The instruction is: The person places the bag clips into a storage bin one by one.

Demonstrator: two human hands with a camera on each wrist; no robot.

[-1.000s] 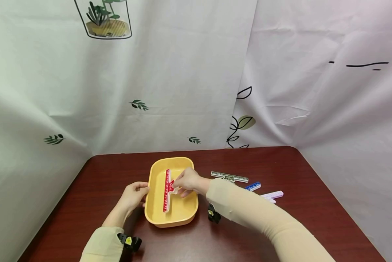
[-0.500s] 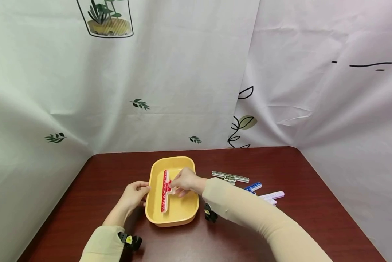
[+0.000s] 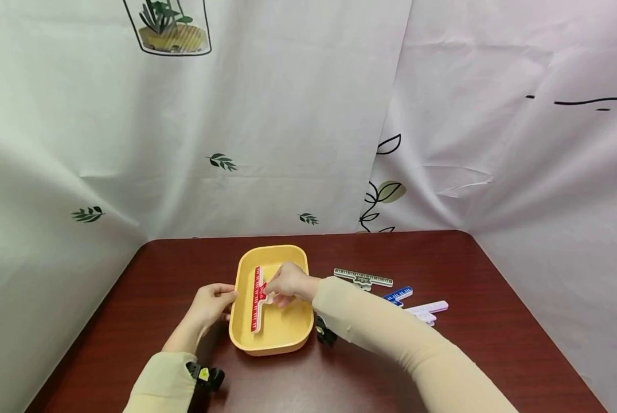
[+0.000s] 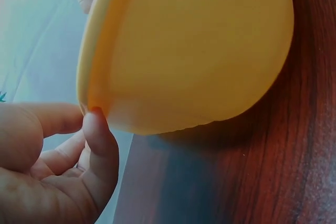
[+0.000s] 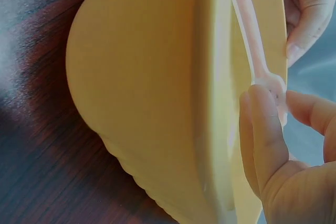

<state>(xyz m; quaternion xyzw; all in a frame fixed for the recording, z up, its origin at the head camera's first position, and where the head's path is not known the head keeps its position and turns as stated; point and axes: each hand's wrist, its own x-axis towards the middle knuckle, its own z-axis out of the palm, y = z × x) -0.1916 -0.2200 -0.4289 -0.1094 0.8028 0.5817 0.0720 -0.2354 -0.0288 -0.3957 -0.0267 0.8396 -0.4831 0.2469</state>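
- Red clip: long straight bar with white markings, tab jutting from its right side; inside the yellow tray, nearer the tray's left wall, bar running roughly far to near. Whether it touches the tray floor, cannot tell.
- Right hand: reaches over the tray's right rim; thumb and fingers pinch the clip's tab from both sides, seen closely in the right wrist view.
- Yellow tray: rounded corners, upright on the table, long side pointing away from the person.
- Left hand: at the tray's left side, thumb and forefinger pinching the rim; other fingers bent below it in the left wrist view.
- Right of the tray, on the table: dark green clip farthest back, then blue clip, then pale lilac pieces; the blue and lilac ones partly hidden by the right sleeve.
- Table: dark reddish brown, wood grain.
- Behind: pale hanging cloth, printed with leaves and a plant jar.
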